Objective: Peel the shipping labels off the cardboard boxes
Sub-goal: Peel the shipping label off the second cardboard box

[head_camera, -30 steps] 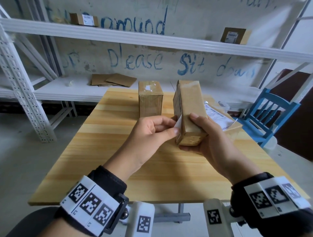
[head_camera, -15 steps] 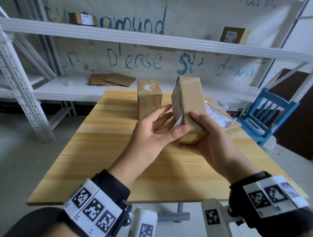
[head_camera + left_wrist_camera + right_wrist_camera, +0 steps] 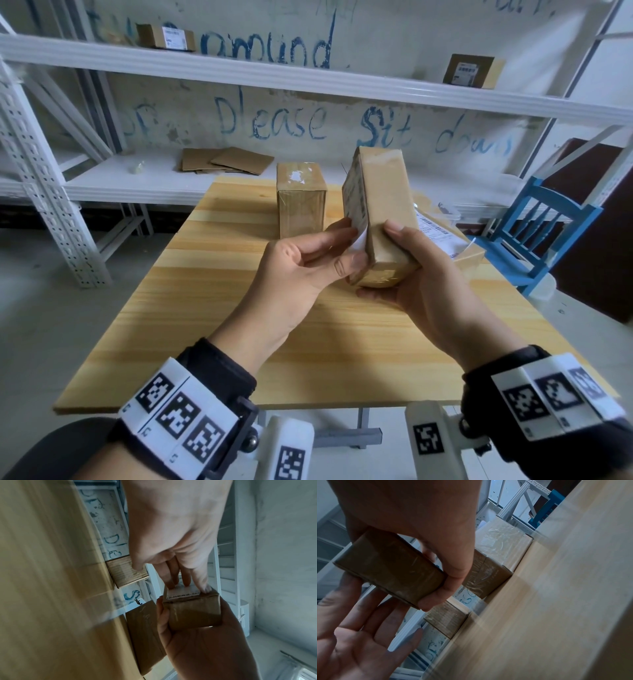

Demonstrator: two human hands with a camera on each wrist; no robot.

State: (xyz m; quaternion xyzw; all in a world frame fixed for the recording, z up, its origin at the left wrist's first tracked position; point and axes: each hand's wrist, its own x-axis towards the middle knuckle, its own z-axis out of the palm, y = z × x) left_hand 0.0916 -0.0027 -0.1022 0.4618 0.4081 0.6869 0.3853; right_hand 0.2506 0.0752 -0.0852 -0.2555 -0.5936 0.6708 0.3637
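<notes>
The right hand [image 3: 421, 287] holds the small brown taped cardboard box [image 3: 380, 219] up on end above the pale wooden table [image 3: 239, 325], thumb on the box's right face and fingers curled round its lower end. A second ago the left hand [image 3: 308, 263] was pinching the loosened corner of the white printed shipping label [image 3: 358, 219] on the box's left face; half a second ago its fingers had spread open, and now they lie nearly straight, fingertips [image 3: 187, 584] on the label's lifted edge with the thumb just below. Whether that amounts to a real pinch I cannot tell. The box has also tipped a little more upright. So the label is only started: most of it is still stuck down, and the hand appears to be re-gripping for a longer pull. Behind the held box stands a second taped brown carton [image 3: 300, 202], and to its right a flat parcel with a white barcode label [image 3: 442, 236].
</notes>
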